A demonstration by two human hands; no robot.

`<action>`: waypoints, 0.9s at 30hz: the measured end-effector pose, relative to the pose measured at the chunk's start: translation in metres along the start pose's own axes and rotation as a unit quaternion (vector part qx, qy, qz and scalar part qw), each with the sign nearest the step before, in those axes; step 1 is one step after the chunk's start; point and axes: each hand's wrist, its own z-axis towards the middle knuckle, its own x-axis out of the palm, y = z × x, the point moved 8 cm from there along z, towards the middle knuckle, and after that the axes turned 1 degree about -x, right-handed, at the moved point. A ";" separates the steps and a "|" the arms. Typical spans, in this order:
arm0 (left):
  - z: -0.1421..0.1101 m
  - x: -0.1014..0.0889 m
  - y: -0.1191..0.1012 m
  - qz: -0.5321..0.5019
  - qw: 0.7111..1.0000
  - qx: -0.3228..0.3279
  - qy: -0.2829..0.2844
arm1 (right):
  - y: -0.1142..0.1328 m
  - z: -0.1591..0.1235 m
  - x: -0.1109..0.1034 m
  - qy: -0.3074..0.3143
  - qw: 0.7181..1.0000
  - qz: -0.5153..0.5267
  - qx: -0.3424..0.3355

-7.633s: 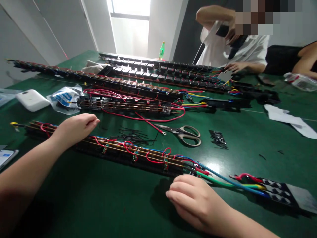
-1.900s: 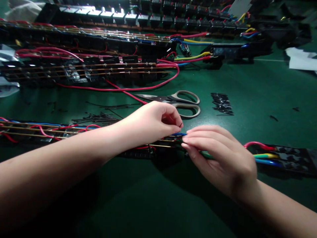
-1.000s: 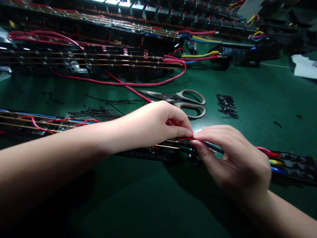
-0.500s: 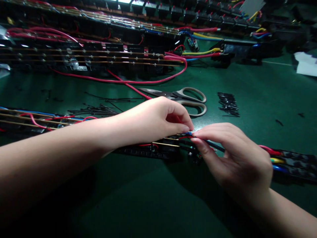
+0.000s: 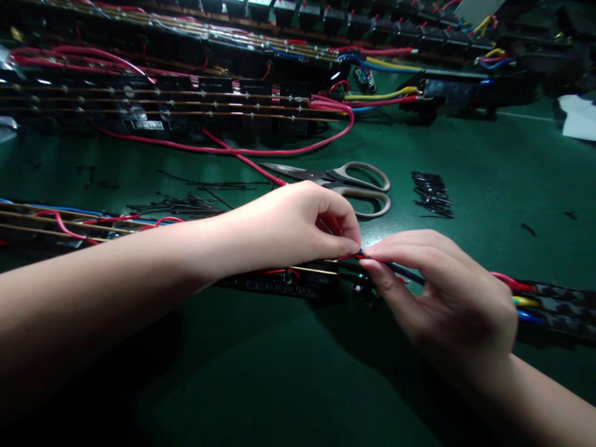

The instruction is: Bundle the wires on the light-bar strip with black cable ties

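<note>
A long black socket strip with copper bars and red and blue wires lies across the green table in front of me. My left hand is curled over its right part, fingertips pinched on the wire bundle. My right hand meets it from the right, thumb and fingers pinched on the same red and blue wires. Red, yellow and blue leads run on to a black end block at the right.
Grey-handled scissors lie just beyond my hands. A small heap of black cable ties sits to their right, loose black ties to the left. More wired strips fill the far side. White paper lies far right.
Over the last second both hands have stayed pinched together on the wires, with only small finger shifts. Earlier my hands were apart on the strip and the view was higher.
</note>
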 end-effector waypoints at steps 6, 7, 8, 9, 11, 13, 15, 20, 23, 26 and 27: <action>-0.001 0.000 -0.004 0.026 0.999 0.019 -0.010 | -0.002 -0.001 0.002 0.005 1.000 0.001 0.001; -0.002 0.000 -0.006 0.030 0.999 0.024 -0.012 | -0.002 -0.001 0.002 0.005 1.000 0.001 0.000; -0.002 0.000 -0.006 0.033 0.999 0.028 -0.014 | -0.003 -0.001 0.002 0.004 1.000 0.001 0.001; -0.002 0.000 -0.007 0.037 0.999 0.032 -0.015 | -0.002 -0.001 0.002 0.002 1.000 0.001 0.000; -0.003 -0.001 -0.007 0.047 0.998 0.039 -0.021 | -0.002 -0.001 0.002 0.002 1.000 0.003 0.001; -0.003 -0.001 -0.007 0.060 0.997 0.044 -0.027 | -0.001 -0.001 0.002 0.004 1.000 0.010 -0.001; -0.003 -0.002 -0.008 0.076 0.995 0.052 -0.034 | -0.001 -0.001 0.001 0.004 1.000 0.013 -0.001; -0.004 -0.001 -0.010 0.095 0.992 0.068 -0.042 | -0.001 0.000 0.000 0.001 1.000 0.009 0.000; -0.004 -0.001 -0.009 0.083 0.993 0.066 -0.045 | -0.001 0.001 0.001 0.002 1.000 0.004 0.003; -0.003 -0.002 -0.009 0.073 0.994 0.066 -0.050 | -0.001 0.002 0.002 0.006 1.000 -0.002 0.005; -0.003 -0.002 -0.008 0.071 0.994 0.065 -0.054 | -0.001 0.002 0.003 0.006 1.000 -0.003 0.006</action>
